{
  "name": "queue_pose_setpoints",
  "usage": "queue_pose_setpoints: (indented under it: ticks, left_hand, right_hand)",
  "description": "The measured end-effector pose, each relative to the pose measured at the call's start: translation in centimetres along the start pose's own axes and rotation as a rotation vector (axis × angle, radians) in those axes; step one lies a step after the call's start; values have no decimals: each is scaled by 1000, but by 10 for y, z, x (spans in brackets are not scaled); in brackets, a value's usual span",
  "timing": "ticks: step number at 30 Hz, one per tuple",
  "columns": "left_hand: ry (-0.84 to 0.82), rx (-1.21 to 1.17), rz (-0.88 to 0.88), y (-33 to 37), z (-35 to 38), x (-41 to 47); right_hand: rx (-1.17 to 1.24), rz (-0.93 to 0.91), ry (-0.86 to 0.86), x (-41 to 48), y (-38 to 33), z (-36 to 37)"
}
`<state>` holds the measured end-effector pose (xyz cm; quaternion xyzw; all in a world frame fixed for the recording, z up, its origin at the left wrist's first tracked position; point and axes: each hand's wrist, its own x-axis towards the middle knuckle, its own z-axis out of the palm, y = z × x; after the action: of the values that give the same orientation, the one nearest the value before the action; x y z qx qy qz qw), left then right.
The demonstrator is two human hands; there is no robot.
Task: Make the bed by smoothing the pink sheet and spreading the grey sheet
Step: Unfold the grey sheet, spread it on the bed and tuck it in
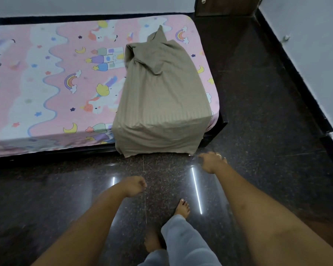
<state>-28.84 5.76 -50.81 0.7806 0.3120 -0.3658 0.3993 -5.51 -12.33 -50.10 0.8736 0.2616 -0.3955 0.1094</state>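
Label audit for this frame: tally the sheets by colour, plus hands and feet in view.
1 pink unicorn-print sheet, flat on the mattress
1 grey striped sheet, folded, hanging over the bed's near edge
2 bare hands: left hand, right hand, both holding nothing
2 bare feet: front foot, rear foot
Total: 6
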Motion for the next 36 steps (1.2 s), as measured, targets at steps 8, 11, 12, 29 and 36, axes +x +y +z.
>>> queue_pose_setpoints:
  ticks: [8, 11, 12, 29, 36]
  left_hand:
    - [173, -370, 53, 94, -49, 42]
    - [251, -458, 81, 121, -76, 49]
    - [270, -500, 89, 127, -84, 53]
    - [464, -780, 13, 217, -219, 156]
    - [468, -780, 71, 284, -293, 210]
  right_hand:
    - [36, -12, 74, 31, 12, -85]
    - [2, -43, 101, 39, 6, -121]
    - [-4, -52, 117, 41, 3, -132]
    - [-86, -217, 212, 148, -37, -288]
    - [-43, -205, 246, 197, -17, -366]
